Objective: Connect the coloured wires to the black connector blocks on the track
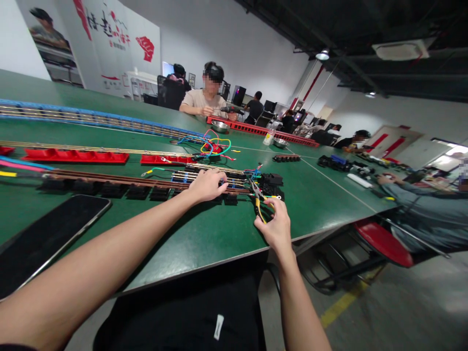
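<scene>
My left hand [208, 185] lies over a long assembly of thin brown rods [120, 179] set in black holders [139, 191]. Its fingers curl round the rods near their right end. My right hand [276, 222] grips a pair of pliers [257, 196] with yellow handles. Their jaws point away from me and touch or hover over the wire ends beside the black end block [271, 180]; contact is too small to judge. A green wire with a ring terminal [278, 197] sticks out just right of the pliers.
A dark phone [54, 234] lies at the left front. Beyond are red holders [76, 156], a blue rail [73, 114], loose coloured wires [219, 146] and a metal bowl [220, 126]. Across the table a person [204, 100] holds a power drill [232, 110]. A red stool [383, 241] stands right.
</scene>
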Motion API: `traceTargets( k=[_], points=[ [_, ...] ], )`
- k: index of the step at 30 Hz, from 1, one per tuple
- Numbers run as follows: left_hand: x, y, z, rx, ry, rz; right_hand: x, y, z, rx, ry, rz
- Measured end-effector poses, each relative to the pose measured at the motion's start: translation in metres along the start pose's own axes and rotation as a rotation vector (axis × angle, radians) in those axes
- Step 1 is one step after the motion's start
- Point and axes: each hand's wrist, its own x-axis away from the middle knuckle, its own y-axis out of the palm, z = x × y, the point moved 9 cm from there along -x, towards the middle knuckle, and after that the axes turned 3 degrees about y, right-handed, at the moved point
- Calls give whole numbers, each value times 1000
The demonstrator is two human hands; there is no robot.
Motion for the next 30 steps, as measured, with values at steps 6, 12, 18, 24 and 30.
traceTargets(
  k=[6, 12, 18, 24, 30],
  points=[
    [0, 1, -1, 16, -10, -7, 1, 1, 1, 5, 19, 5],
    [0, 1, 0, 22, -6, -11, 2, 2, 0, -1, 52, -16],
    [0, -1, 0, 26, -18, -19, 2, 4, -10, -21, -27, -78],
    [1, -2, 2, 23, -15, -22, 3, 7, -18, -97, -83, -140],
    [0, -1, 0, 16, -13, -17, 0, 0, -19, -130, -92, -72]
  ],
)
